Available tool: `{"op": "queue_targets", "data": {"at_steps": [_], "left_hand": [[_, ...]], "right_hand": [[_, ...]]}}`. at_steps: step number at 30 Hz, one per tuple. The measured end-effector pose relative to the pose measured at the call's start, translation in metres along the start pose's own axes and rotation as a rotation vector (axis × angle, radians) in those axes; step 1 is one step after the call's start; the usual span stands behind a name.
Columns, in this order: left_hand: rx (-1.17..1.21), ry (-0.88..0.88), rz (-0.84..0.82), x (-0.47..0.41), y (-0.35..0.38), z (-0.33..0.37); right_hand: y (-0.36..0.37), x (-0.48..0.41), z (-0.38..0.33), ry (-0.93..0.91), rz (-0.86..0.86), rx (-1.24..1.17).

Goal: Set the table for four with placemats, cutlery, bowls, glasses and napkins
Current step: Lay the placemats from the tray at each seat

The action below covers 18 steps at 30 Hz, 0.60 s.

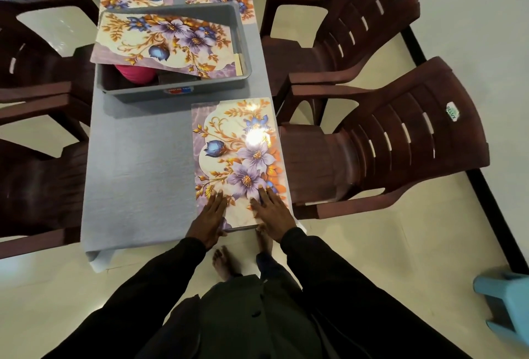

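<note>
In the head view you are pressing your left grip [210, 215] and right grip [272, 214] flat, fingers straight and clamped on nothing, onto the near end of the placemat [243, 155]. The placemat is stretching away from them along the right edge of the desk [137, 164]. It is looking thin, light, glossy and probably slippery, so sliding it under flat palms or pinching its near edge is likely suiting it best.
</note>
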State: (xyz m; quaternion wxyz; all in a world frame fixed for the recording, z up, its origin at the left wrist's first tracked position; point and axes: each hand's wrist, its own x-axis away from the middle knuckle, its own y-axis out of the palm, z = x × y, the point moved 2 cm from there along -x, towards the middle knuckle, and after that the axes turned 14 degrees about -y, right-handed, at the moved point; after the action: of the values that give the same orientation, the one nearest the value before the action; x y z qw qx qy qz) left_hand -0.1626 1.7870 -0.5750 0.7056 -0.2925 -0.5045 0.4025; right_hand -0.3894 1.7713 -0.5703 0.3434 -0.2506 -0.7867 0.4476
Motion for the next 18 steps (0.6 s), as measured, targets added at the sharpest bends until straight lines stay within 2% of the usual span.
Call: {"op": "queue_targets", "data": {"at_steps": [18], "left_hand": [[0.009,-0.067,0.003,-0.003,-0.001,0.007]], "right_hand": [[0.001,0.008,0.012,0.012,0.058,-0.044]]}}
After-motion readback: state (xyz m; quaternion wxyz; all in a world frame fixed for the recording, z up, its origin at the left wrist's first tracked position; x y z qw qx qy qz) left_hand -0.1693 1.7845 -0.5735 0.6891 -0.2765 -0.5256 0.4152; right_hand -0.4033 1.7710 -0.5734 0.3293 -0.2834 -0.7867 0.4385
